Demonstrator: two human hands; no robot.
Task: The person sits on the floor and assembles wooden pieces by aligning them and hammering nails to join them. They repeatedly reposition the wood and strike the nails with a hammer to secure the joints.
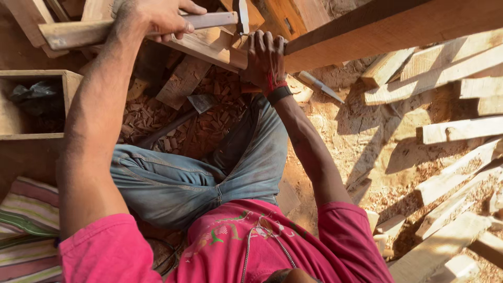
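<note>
A: Rough, pale timber everywhere! Start upper left of the frame: an open wooden box [67,84] with plain plank walls, and inside it sits something dark and crumpled [32,92], maybe a bag, too shadowed to tell.

B: And the hands, top centre. The left hand [160,18] is wrapped around a long, flat, greyish wooden handle [94,31], fingers curled over its top edge.

A: Right, and that handle runs to a metal head [241,17] just above the other hand.

B: The right hand [266,57] is pressed flat, fingers together, on the end of a reddish squared beam [377,29] that slants to the upper right corner.

A: Below, centre of the frame, reddish wood chips [152,115] litter the ground, coarse and flaky, with a dark-headed tool [201,102] lying among them.

B: Right side: sawdust-covered ground and cut planks [461,128], squared, pale and sunlit.

A: Lower left, a striped cloth [26,225].
</note>
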